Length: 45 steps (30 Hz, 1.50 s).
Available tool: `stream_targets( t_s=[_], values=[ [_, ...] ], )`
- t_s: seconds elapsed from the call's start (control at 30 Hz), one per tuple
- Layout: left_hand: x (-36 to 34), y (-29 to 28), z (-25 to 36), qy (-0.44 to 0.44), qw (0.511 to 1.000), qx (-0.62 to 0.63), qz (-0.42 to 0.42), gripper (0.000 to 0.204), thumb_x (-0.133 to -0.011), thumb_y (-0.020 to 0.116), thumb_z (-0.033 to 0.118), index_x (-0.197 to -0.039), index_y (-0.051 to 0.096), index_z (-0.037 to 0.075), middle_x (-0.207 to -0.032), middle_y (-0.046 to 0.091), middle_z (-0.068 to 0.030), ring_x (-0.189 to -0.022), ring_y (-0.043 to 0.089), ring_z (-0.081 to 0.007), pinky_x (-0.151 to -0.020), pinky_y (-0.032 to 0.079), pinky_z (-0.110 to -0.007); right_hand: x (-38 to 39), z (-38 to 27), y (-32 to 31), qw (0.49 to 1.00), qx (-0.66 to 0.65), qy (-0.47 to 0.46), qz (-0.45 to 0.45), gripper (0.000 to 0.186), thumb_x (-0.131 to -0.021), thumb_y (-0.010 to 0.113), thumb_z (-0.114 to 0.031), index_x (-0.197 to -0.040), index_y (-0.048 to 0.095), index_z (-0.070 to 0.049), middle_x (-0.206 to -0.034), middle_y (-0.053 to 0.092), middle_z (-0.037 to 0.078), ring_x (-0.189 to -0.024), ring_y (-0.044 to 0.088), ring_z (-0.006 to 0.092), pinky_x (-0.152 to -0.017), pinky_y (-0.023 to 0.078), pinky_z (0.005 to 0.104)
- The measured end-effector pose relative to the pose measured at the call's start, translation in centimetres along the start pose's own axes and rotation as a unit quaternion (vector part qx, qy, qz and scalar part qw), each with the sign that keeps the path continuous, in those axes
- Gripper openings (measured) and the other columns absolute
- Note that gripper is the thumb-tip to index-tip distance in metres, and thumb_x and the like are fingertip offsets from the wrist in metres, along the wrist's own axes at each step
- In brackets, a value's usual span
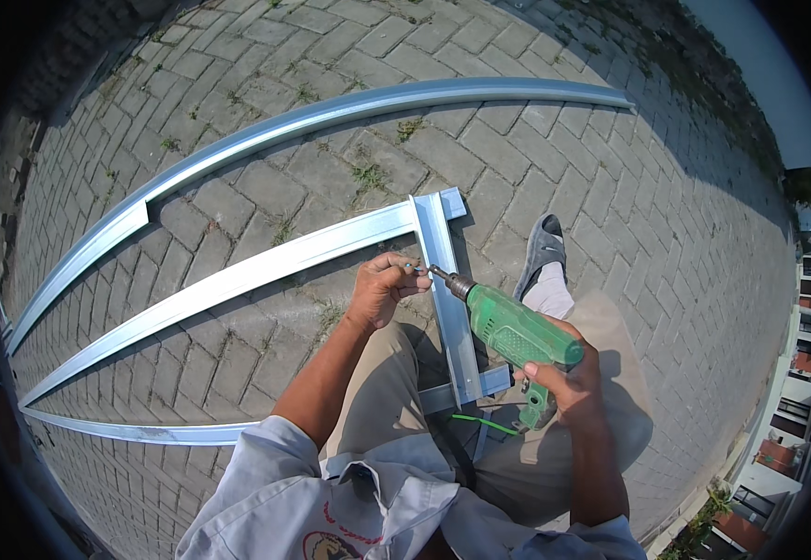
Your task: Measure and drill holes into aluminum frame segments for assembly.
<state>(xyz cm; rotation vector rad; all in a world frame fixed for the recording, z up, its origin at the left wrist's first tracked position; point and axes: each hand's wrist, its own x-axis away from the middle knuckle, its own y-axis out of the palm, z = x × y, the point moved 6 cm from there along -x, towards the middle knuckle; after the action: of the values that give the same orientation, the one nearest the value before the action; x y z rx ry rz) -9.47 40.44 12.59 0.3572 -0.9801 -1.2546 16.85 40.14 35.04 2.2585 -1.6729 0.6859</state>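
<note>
My right hand grips a green corded power drill by its handle. The drill points up and to the left, its chuck carrying a short driver bit. Close to the bit's tip, my left hand has its fingers pinched on small screws with bluish-green parts, mostly hidden by the fingers. Below both hands a short silver metal channel lies crosswise over the end of a long metal channel and a second long channel nearer me.
Another long metal channel rests farther out on the grey paving blocks. My sandalled foot stands to the right of the frame pieces, with a bright green cord or strip under the drill. Houses line the far right.
</note>
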Motion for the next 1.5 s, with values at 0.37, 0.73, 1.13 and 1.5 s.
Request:
stream_targets(
  t_s=[0.37,0.73,1.13,1.5],
  values=[
    [-0.2,0.5,0.4,-0.002,0.999,-0.041,0.014,0.020,-0.095,0.068,0.003,-0.114,0.067,-0.002,-0.096,0.072,-0.0102,-0.087,0.075,-0.0225,-0.084,0.065,-0.038,0.0,0.6,-0.6,1.000,0.003,-0.013,-0.006,0.062,-0.080,0.078,-0.001,-0.138,0.057,0.006,-0.117,0.071,0.011,-0.107,0.066,0.0158,-0.095,0.051,0.0310],
    [-0.1,0.8,1.0,-0.005,0.993,-0.099,-0.064,0.012,-0.098,0.069,0.005,-0.107,0.068,-0.002,-0.095,0.072,-0.0104,-0.087,0.072,-0.0186,-0.081,0.061,-0.032,-0.6,1.3,-0.7,0.999,-0.026,0.020,-0.020,0.062,-0.078,0.079,-0.001,-0.136,0.059,0.006,-0.116,0.072,0.011,-0.106,0.067,0.0150,-0.095,0.051,0.0308],
    [-0.4,1.2,0.5,-0.083,0.973,-0.171,-0.129,0.014,-0.101,0.066,0.009,-0.108,0.070,-0.002,-0.093,0.069,-0.0064,-0.080,0.066,-0.0145,-0.087,0.060,-0.037,-0.4,1.2,-1.7,0.997,-0.049,0.030,-0.050,0.060,-0.081,0.074,0.000,-0.138,0.056,0.008,-0.115,0.071,0.014,-0.104,0.069,0.0182,-0.085,0.059,0.0325],
    [-3.9,0.5,3.9,0.016,0.914,-0.405,-0.039,0.068,-0.098,0.072,0.034,-0.152,0.048,0.001,-0.145,0.057,-0.0277,-0.137,0.054,-0.0362,-0.113,0.044,-0.045,-2.0,-0.5,-1.8,0.998,-0.064,0.010,-0.020,0.056,-0.084,0.073,-0.005,-0.135,0.056,0.010,-0.113,0.070,0.017,-0.094,0.070,0.0210,-0.076,0.061,0.0340]
  ],
)
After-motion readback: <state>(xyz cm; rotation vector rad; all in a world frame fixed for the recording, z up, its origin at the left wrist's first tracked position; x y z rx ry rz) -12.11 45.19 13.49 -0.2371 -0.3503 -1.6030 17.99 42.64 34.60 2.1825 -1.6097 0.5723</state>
